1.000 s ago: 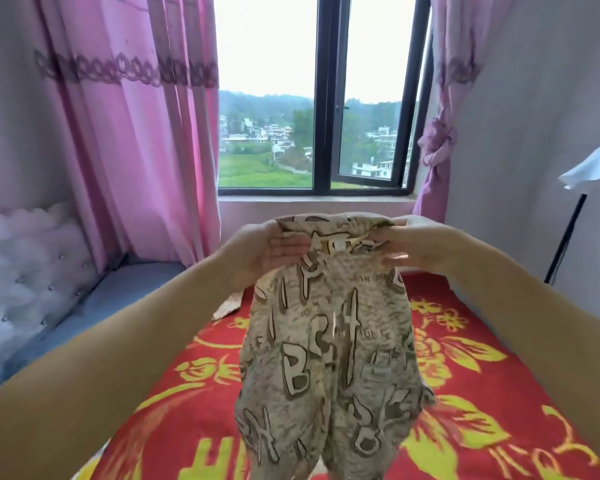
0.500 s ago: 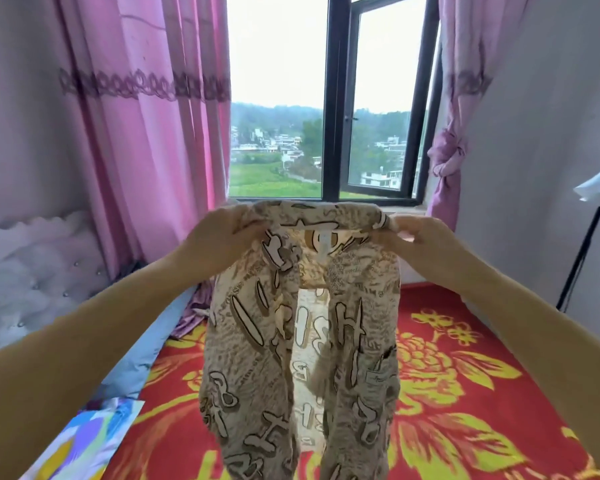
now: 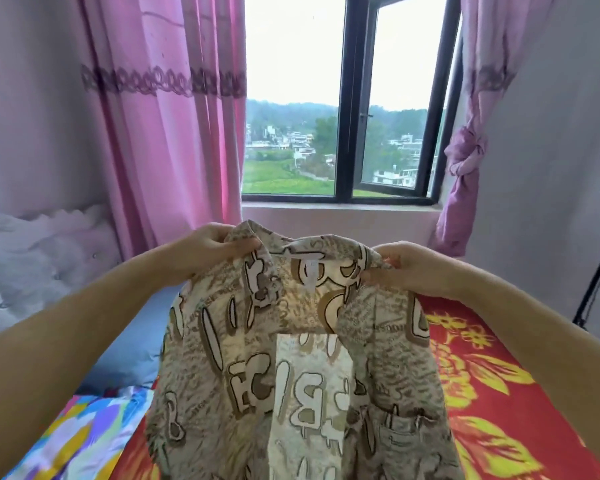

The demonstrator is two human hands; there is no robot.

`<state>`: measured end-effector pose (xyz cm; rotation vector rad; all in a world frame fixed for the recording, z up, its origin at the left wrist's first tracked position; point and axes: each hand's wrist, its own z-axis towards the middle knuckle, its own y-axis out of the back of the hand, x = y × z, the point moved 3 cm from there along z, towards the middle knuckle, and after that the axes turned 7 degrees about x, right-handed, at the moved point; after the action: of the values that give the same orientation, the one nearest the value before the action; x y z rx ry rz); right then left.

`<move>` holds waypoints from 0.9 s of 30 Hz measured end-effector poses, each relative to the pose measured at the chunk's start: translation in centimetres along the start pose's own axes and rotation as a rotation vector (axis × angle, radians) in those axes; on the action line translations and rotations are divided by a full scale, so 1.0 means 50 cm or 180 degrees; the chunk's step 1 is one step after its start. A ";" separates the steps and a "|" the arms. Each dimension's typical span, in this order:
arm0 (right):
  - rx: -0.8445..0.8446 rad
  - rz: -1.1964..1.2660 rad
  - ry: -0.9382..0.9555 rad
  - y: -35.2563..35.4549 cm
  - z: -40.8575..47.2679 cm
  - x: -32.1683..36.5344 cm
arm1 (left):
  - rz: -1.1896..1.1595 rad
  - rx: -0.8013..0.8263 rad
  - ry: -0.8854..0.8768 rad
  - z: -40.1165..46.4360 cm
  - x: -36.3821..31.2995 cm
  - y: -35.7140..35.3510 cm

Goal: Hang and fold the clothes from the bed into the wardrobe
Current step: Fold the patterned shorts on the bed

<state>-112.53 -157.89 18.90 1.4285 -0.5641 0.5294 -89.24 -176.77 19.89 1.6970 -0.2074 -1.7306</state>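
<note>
Both hands have drawn apart since the earlier frame, the left hand [image 3: 211, 251] and right hand [image 3: 407, 268] each pinching a shoulder of the shirt [image 3: 291, 368], which hangs open lengthwise between them over the bed [image 3: 499, 393], equally near either hand.

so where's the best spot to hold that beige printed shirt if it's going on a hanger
Probably at the two shoulder ends of the collar, from above and either side, as the left hand and right hand pinch it. The beige printed shirt hangs open-fronted, its collar spread between them, leaving room for a hanger.
</note>
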 end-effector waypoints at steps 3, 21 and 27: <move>-0.0720 -0.0432 0.0225 -0.007 0.010 -0.014 | 0.0353 -0.0242 0.0123 0.004 0.012 0.007; 0.0128 -0.0042 0.0245 -0.115 0.099 0.066 | -0.2073 -0.0405 0.0377 0.083 -0.051 -0.149; -0.0223 -0.0325 0.0111 -0.067 0.085 0.054 | 0.1965 -0.1424 -0.0765 0.046 -0.091 -0.084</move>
<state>-108.50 -162.35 18.37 1.3714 -0.4748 0.4482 -93.33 -171.86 21.58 0.9641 -0.3758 -1.3708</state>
